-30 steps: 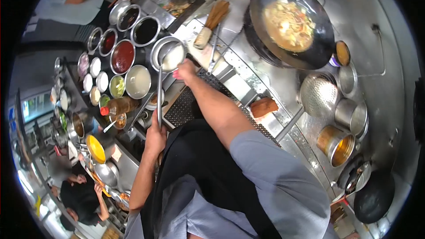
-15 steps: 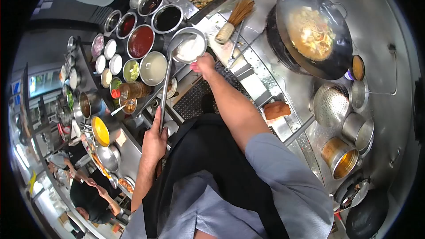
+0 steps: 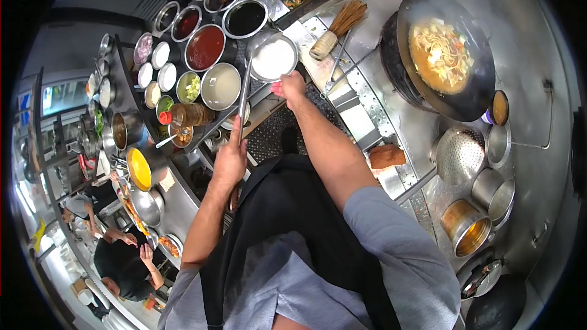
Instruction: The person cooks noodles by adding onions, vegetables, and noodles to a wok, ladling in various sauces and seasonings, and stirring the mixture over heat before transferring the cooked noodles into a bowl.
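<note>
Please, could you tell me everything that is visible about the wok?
The wok is wide, round and dark, apparently metal, with a thin loop handle at its upper right rim. It sits over a dark burner, right of centre; the lens distortion makes its tilt uncertain. Noodles and pale pieces lie in orange-brown liquid inside. A container is close to its lower right rim; contact is unclear. The left hand and right hand are away from it.

Ladle handle [image 3: 245,95] part-hidden by left hand [image 3: 231,162]
</note>
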A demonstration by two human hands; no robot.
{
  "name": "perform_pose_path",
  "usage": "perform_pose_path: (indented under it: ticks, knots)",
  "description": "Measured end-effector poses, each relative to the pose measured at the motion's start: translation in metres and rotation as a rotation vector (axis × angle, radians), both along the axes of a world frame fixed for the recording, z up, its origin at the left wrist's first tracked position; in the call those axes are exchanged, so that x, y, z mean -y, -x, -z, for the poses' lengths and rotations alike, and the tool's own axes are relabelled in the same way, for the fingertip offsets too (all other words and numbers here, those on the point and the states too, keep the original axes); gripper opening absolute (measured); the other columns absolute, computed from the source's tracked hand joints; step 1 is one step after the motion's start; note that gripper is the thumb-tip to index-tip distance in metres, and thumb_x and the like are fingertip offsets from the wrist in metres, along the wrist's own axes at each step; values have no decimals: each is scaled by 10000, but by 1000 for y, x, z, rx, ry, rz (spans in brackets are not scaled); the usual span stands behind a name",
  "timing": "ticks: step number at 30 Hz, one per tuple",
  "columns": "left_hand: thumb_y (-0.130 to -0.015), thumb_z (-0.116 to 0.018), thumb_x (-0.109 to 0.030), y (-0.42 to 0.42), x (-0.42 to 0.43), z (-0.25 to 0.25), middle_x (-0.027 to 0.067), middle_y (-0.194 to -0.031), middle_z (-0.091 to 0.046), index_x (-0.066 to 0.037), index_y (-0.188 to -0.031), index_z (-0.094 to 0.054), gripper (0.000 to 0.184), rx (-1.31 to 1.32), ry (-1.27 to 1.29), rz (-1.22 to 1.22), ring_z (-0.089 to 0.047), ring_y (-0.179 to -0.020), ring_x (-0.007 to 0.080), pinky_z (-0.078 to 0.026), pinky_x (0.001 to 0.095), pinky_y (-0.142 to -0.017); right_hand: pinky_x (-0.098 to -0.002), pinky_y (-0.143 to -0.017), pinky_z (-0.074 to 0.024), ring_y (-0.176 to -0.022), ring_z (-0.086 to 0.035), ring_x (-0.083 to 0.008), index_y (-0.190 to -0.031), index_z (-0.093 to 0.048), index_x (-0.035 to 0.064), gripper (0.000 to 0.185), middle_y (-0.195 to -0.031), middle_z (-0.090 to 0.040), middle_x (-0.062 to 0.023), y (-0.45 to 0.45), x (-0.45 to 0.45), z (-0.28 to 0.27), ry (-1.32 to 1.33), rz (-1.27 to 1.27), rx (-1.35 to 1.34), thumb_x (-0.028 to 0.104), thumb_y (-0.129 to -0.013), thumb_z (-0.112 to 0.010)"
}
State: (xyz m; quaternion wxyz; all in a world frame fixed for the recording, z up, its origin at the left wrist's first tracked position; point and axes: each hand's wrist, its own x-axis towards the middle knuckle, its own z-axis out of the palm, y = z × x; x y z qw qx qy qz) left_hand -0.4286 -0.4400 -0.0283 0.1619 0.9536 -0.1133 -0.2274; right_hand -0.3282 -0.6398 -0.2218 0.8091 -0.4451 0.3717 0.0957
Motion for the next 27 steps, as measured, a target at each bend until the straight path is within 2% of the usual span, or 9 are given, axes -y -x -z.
perform_pose_path:
  ticks: [9, 12, 15, 17, 19, 22, 24, 25, 27]
  knots:
    - [-966, -577, -98, 8, 2, -6, 303, -781, -657, -217, -1604, -118, 795, -75, 94, 29, -662, -766, 481, -512, 540, -717, -359, -571, -588, -662, -709, -266, -1172, -479, -9, 203, -864, -669, -178, -1, -7, -3, -11, 67, 6, 101, -1003, -461]
    - [-976, -563, -65, 8, 10, -21, 336, -1188, -630, -225, -1602, -159, 762, -216, 57, -64, -606, -1131, 474, -506, 491, -926, -354, -563, -585, -656, -707, -264, -1174, -481, -13, 203, -856, -667, -178, -1, -8, -4, -23, 90, -4, 91, -1000, -463]
    - [-975, -569, -67, 9, 16, -35, 330, -1270, -593, -227, -1604, -154, 771, -323, 20, -114, -583, -1172, 469, -502, 477, -949, -343, -556, -584, -645, -706, -261, -1171, -486, -15, 201, -850, -668, -175, -2, -6, -4, -28, 98, 1, 86, -998, -466]
    - [-971, -573, -87, 17, 6, -29, 318, -976, -638, -236, -1605, -140, 782, -241, 71, -40, -643, -921, 472, -506, 500, -808, -337, -552, -583, -639, -706, -259, -1166, -490, -15, 198, -846, -670, -171, -2, -5, -4, -30, 98, 3, 86, -997, -469]
    - [-972, -569, -93, 21, -4, -24, 278, -809, -661, -239, -1607, -143, 778, -170, 123, 22, -672, -746, 437, -511, 489, -699, -333, -548, -582, -637, -707, -257, -1169, -491, -17, 204, -845, -672, -169, -3, -8, -2, -32, 104, 7, 86, -994, -471]
    - [-983, -556, -84, 17, -11, -31, 158, -751, -634, -237, -1608, -175, 748, -253, 198, -63, -627, -600, 300, -498, 407, -573, -327, -511, -559, -597, -702, -242, -1148, -511, 6, 180, -825, -684, -153, -3, -8, 1, -31, 85, -8, 79, -990, -465]
    - [-991, -548, -80, 0, 0, -64, 51, -713, -573, -240, -1609, -200, 727, -535, 236, -328, -541, -511, 173, -461, 332, -477, -334, -524, -563, -611, -705, -242, -1152, -512, 7, 186, -832, -686, -152, 0, -4, 1, -21, 53, -23, 80, -989, -460]
    - [-991, -535, -56, -6, -1, -71, -53, -708, -439, -260, -1603, -239, 710, -607, 378, -433, -372, -498, 63, -373, 236, -411, -344, -554, -578, -644, -711, -250, -1168, -504, -3, 204, -848, -683, -159, 4, -2, -2, -14, 29, -28, 83, -988, -458]
    - [-967, -530, -31, -22, -14, -69, -55, -675, -425, -270, -1594, -266, 721, -719, 573, -608, -345, -470, 56, -332, 212, -387, -356, -596, -596, -687, -719, -257, -1184, -496, -10, 223, -871, -680, -166, 6, 0, -3, -11, 2, -29, 88, -987, -456]
